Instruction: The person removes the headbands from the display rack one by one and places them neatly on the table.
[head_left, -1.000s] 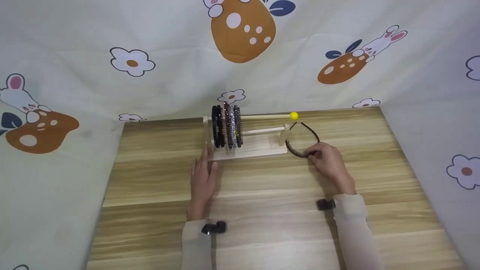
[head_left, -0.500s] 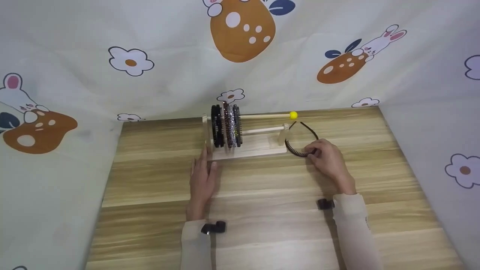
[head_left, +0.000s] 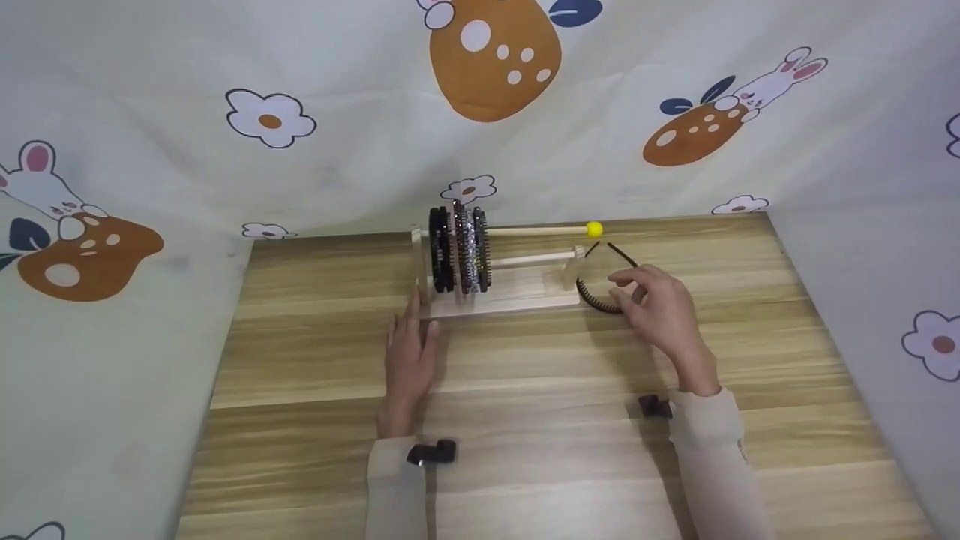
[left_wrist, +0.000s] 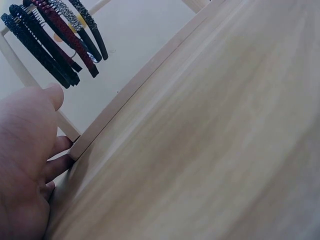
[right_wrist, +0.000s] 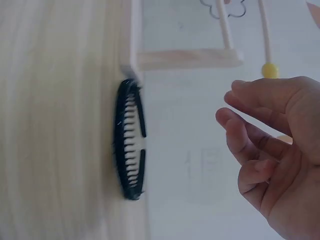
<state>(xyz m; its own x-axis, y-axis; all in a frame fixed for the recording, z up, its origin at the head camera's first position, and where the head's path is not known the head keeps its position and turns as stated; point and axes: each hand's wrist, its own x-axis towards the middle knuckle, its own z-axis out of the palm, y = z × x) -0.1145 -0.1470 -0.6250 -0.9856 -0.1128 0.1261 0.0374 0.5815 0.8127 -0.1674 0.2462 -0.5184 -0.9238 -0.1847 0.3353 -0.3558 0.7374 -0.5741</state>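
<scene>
A dark toothed headband (head_left: 598, 305) lies on the table against the right end of a pale wooden rack (head_left: 517, 303). Above the headband hovers my right hand (head_left: 664, 311), its fingers loosely bent and thumb apart. In the right wrist view a gap separates that hand from the headband (right_wrist: 120, 145). My left hand (head_left: 409, 367) rests at the rack's left end with its fingers extended; in the left wrist view the fingertips touch the base corner. Several black, red and silvery headbands (head_left: 459, 253) hang together on the rack's left half.
The rack's upper rod ends in a yellow ball (head_left: 594, 229), and a lower rod (head_left: 532, 259) runs in front of it. A printed curtain (head_left: 360, 172) stands close behind the rack and along the sides of the wood-grain table (head_left: 525, 450).
My right hand has let go of the headband and lifted slightly off it. The headband stays lying in its place beside the rack. My left hand has not moved from the rack.
</scene>
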